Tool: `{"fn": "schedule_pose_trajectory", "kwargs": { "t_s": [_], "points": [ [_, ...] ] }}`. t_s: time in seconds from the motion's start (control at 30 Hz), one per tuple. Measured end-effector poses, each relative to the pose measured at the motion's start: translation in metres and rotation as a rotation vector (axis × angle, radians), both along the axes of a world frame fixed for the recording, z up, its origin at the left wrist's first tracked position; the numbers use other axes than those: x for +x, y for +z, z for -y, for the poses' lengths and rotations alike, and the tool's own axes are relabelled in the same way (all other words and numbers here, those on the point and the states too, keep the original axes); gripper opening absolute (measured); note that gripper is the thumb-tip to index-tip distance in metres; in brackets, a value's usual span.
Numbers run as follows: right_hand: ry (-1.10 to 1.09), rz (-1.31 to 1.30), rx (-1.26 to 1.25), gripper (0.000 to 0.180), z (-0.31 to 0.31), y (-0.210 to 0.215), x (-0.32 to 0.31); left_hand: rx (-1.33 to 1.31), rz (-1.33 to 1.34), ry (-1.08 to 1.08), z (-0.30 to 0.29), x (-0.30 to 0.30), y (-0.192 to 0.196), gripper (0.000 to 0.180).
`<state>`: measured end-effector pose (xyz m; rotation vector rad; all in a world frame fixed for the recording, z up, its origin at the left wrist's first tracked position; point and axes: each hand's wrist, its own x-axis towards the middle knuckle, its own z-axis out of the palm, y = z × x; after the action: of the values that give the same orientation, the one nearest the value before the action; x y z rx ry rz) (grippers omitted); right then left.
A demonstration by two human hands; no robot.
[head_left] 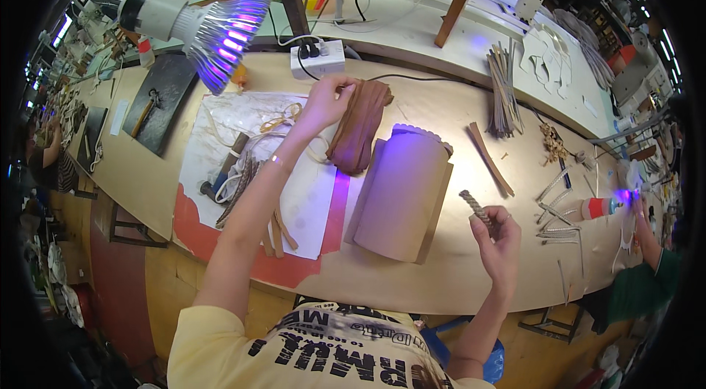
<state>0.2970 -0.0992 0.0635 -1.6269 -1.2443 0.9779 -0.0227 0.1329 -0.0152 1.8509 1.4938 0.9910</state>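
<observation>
Big tan desk (pixel 412 271) runs L to R under everything. On it, centre, a rolled sheet of tan card/leather (pixel 401 194), lying w/ one scalloped end toward the back, lit purple on top. Left of roll: white paper sheet (pixel 220 124) over a red mat (pixel 257 268), w/ loose strips and cord bits on it. Black pad (pixel 158 106) further left, near desk edge. Lamp (pixel 202 25) w/ purple LEDs hangs over upper left, aimed down at the paper. White power strip (pixel 318 59) at back, black cable plugged in.

Brown bundle of folded strips (pixel 359 131) lies between paper and roll, touching the roll's left side. Left hand (pixel 323 102) reaches far fwd, arm stretched over the paper; its grip is pinched on the bundle's top end, fingers pressed together round it. Right hand (pixel 496 234) is close to the body, right of the roll, held above desk; grip pinches the lower end of a short braided cord piece (pixel 476 207), which sticks up and tilts left.

Bunch of thin sticks (pixel 504 87) at back right. Single brown strip (pixel 489 157) lies diag. near the roll. Another person's hand (pixel 638 209) at far right edge, by a purple glow.
</observation>
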Motion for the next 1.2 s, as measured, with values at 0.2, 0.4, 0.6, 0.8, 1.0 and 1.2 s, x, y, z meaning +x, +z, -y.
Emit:
{"fn": "schedule_pose_trajectory", "kwargs": {
  "t_s": [0.2, 0.4, 0.6, 0.8, 1.0, 1.2],
  "points": [
    [0.162, 0.288, 0.112, 0.031, -0.097, 0.017, -0.009, 0.146, -0.317, -0.298, -0.061, 0.007, -0.017, 0.022],
    [0.439, 0.475, 0.015, 0.041, -0.211, 0.011, -0.048, 0.063, -0.226, -0.425, -0.060, -0.005, -0.009, 0.022],
    [0.534, 0.403, -0.130, 0.046, -0.287, -0.027, -0.085, 0.120, -0.036, -0.321, -0.046, -0.005, -0.007, 0.016],
    [0.610, 0.394, -0.186, 0.053, -0.320, -0.058, -0.112, 0.562, -0.216, -0.249, -0.018, -0.007, -0.014, 0.016],
    [0.669, 0.720, -0.233, 0.052, -0.318, -0.068, -0.127, 0.789, -0.407, -0.280, 0.023, -0.024, -0.007, 0.024],
    [0.614, 0.808, -0.208, 0.055, -0.314, -0.065, -0.131, 0.791, -0.300, -0.301, 0.073, -0.044, 0.011, 0.029]
  ]
}}
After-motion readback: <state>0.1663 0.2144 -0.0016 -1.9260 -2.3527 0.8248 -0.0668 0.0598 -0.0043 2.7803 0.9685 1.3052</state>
